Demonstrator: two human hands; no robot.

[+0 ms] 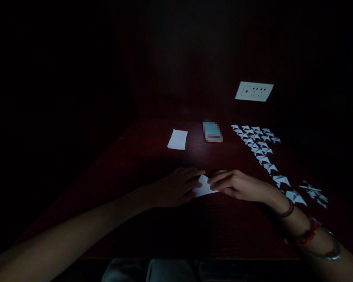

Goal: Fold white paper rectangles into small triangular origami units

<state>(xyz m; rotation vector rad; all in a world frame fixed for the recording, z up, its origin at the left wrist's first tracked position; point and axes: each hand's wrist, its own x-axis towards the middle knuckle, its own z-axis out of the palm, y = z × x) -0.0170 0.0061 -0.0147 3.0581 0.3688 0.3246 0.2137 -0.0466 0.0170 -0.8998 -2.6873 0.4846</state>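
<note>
A small white sheet of paper (205, 187), folded to a point at the top, lies on the dark red table between my two hands. My left hand (178, 188) holds its left side, with the fingers pressing on the paper and a thin ring on one of them. From the right, my right hand (233, 183) grips the paper with bent fingers close together. The fingers partly hide the sheet's edges. Farther back is a stack of white paper sheets (178, 140).
A phone-like object (212, 131), blurred out, lies behind my hands. Rows of folded paper pieces (256, 149) run along the right side, beside a small heap of paper scraps (313, 192). A white socket plate (254, 91) is on the back wall. The surroundings are very dark.
</note>
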